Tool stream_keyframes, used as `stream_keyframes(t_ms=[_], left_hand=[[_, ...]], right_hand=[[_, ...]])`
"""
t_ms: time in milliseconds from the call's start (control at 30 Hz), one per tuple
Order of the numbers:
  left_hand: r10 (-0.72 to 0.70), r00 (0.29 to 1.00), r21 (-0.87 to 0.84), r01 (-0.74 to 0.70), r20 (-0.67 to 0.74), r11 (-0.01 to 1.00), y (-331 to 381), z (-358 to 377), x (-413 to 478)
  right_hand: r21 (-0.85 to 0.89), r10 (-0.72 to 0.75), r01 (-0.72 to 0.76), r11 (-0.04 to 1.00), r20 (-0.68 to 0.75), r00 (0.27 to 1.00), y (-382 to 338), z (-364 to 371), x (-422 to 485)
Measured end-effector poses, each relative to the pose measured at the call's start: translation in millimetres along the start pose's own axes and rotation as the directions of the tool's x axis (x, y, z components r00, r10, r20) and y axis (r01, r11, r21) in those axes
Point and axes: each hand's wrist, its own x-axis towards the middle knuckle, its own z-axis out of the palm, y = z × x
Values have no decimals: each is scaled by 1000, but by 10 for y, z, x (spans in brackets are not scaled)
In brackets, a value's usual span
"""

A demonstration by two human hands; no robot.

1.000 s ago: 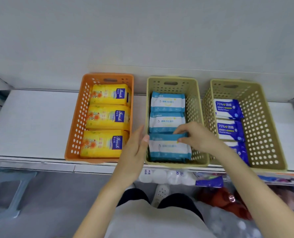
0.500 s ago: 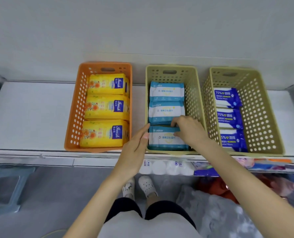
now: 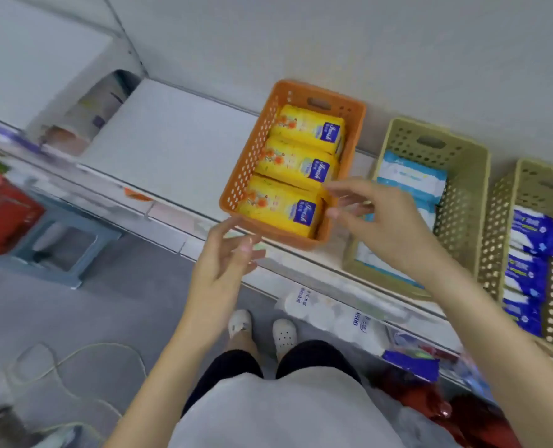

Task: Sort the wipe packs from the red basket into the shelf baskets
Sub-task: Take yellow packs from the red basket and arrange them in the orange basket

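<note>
**Both hands empty in front of the sorted shelf baskets**

At the far left, the red basket (image 3: 2, 218) sat on a blue-grey stool (image 3: 70, 244), its contents too blurred to make out. To its right ran the white shelf (image 3: 171, 150). On it stood an orange basket (image 3: 249, 169) holding three yellow wipe packs (image 3: 284, 208) in a row. The left hand (image 3: 223, 270) hung just near of that basket's near edge, fingers loose and spread, grasping nothing. The right hand (image 3: 388, 221) hovered between the orange basket and the middle beige basket (image 3: 459, 202), fingers stretched leftward and empty; whether they touched the orange wall could not be told. Light-blue wipe packs (image 3: 410, 179) lay in the middle basket. Dark-blue wipe packs (image 3: 527, 263) filled the right beige basket (image 3: 494, 227).
</note>
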Motion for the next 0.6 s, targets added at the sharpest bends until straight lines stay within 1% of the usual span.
stream_keyframes(t_ms=[67, 133, 200, 300, 400, 500, 533, 600], left_hand=[[10, 987, 6, -9, -158, 1000, 3, -388, -74], [1, 952, 19, 5, -305, 1000, -36, -798, -215], [-29, 896, -8, 28, -442, 1000, -93, -1189, -373], [-91, 786, -84, 50, -611, 995, -265, -1762, -564], [-169, 662, -157, 78, -730, 984, -509, -2372, -677], [-218, 546, -214, 71, -809, 974, -690, -3023, -744], [-217, 513, -219, 57, -830, 974, -712, -3260, -741], [-209, 489, -220, 36, -847, 975, -726, -3749, -706]], right_hand=[[17, -84, 83, 996, 139, 987, -321, 300, 171], [-47, -174, 190, 981, 233, 957, -607, 703, 300], [-82, -254, 287, 954, 283, 925, -858, 1153, 379], [-61, -310, 361, 930, 397, 864, -1215, 1909, 454], [-12, -346, 410, 912, 515, 784, -1599, 2679, 541], [-22, -376, 501, 865, 632, 677, -2041, 3405, 702], [-14, -388, 524, 852, 655, 649, -2212, 3622, 777], [16, -416, 548, 836, 669, 616, -2577, 4025, 951]])
